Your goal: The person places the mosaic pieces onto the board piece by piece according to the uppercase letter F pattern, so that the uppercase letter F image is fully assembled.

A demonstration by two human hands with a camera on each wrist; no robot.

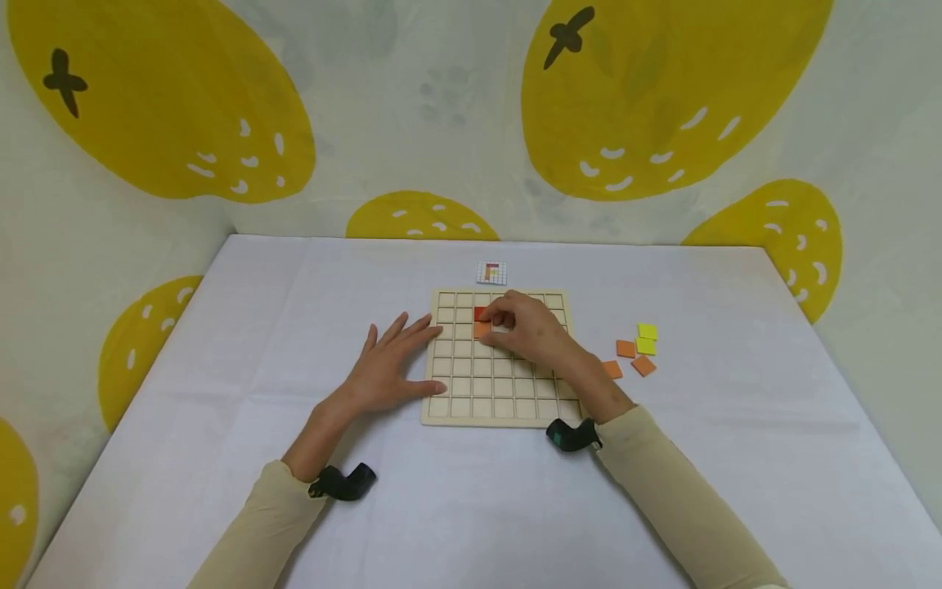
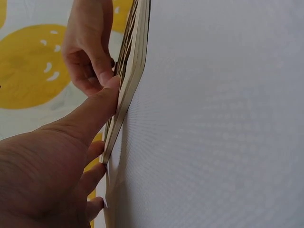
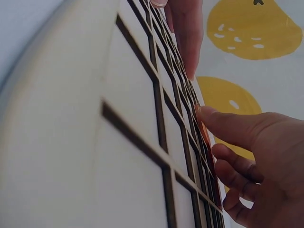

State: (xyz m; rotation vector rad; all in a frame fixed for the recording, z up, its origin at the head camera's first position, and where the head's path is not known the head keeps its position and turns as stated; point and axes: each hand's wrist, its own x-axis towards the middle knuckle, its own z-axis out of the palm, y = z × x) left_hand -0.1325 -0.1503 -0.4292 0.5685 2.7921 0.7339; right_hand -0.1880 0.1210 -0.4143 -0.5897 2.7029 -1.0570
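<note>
A wooden grid board [image 1: 450, 401] lies on the table. My right hand [image 1: 533, 331] reaches over it, thumb and curled fingers at opposite edges of an orange square tile [image 1: 482, 330], which they pinch at a grid cell. Just beyond that tile is a red tile [image 1: 480, 313], partly covered by the fingers. In the right wrist view the thumb touches the orange tile [image 3: 201, 122] near the board's surface. My left hand [image 1: 386, 372] has its fingers spread along the board's left side. Its thumb [image 2: 102, 102] rests on the board's rim.
Behind the board lies a small card [image 1: 491, 273] printed with a coloured grid pattern. To the right are loose orange tiles [image 1: 643, 366] and two yellow tiles [image 1: 646, 346]. A cloth with yellow fruit shapes hangs behind the white-covered table [image 1: 294, 278].
</note>
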